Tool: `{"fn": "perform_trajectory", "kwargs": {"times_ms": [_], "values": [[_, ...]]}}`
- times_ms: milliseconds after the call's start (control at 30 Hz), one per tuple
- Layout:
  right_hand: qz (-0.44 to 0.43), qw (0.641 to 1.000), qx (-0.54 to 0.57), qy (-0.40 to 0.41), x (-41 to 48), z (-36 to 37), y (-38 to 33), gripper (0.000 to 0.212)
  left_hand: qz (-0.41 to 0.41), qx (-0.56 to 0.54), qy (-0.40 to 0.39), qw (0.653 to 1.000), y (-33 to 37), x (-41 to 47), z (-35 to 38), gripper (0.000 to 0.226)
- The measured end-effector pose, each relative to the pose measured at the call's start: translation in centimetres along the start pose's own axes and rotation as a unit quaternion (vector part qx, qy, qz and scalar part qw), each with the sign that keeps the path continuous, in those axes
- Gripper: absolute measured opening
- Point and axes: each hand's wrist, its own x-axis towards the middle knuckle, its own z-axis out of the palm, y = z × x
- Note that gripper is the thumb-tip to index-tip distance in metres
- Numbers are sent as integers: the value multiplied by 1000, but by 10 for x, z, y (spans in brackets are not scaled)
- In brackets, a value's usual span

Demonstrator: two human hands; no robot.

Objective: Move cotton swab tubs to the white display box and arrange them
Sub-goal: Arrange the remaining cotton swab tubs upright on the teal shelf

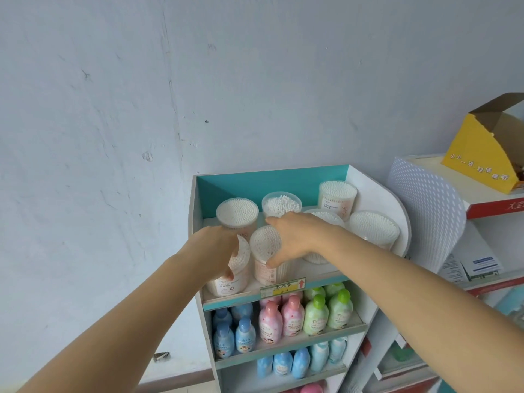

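Observation:
Several clear tubs of cotton swabs stand on the top shelf of a white display box (pixel 377 194) with a teal back panel. My left hand (pixel 217 248) grips the front-left tub (pixel 226 282) from above. My right hand (pixel 295 236) grips the front-middle tub (pixel 266 251), thumb on its near side and fingers over its far side. Behind them stand a back-left tub (pixel 237 214), a back-middle tub (pixel 281 205) and a back-right tub (pixel 337 198). Another tub (pixel 374 229) sits at the right edge. My right forearm partly hides one more tub.
Below the top shelf, rows of blue, pink and green bottles (pixel 314 313) fill the lower shelves. A yellow price tag (pixel 283 287) hangs on the shelf lip. To the right stand a perforated white shelf panel (pixel 425 211) and a yellow carton (pixel 487 148). A bare wall lies behind and to the left.

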Motion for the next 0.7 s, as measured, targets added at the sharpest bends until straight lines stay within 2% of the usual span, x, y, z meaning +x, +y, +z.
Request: {"fn": "perform_trajectory", "kwargs": {"times_ms": [167, 233, 333, 400, 467, 533, 600, 700], "values": [[-24, 999, 29, -33, 1, 1, 2, 109, -25, -12, -10, 1000, 4, -3, -2, 54], [-22, 1000, 7, -12, 3, 3, 2, 110, -33, -17, -12, 999, 4, -4, -1, 54], [21, 996, -49, 71, 7, 5, -2, 104, -41, -23, -9, 999, 5, -4, -2, 54], [38, 999, -9, 36, 10, 3, 1, 107, -47, -28, -9, 998, 6, -5, -2, 54], [-24, 998, 44, -38, 10, -1, 4, 110, -53, -36, -8, 998, 5, -5, -1, 54], [-112, 989, 53, -75, 10, -7, 5, 115, -57, -44, -6, 997, 6, -5, -1, 53], [-158, 984, 19, -77, 13, -5, 3, 114, -60, -47, -5, 997, 6, -5, 0, 53], [-116, 993, -32, -11, 19, 0, 1, 95, -64, -47, -3, 997, 7, -6, 1, 54]]}}
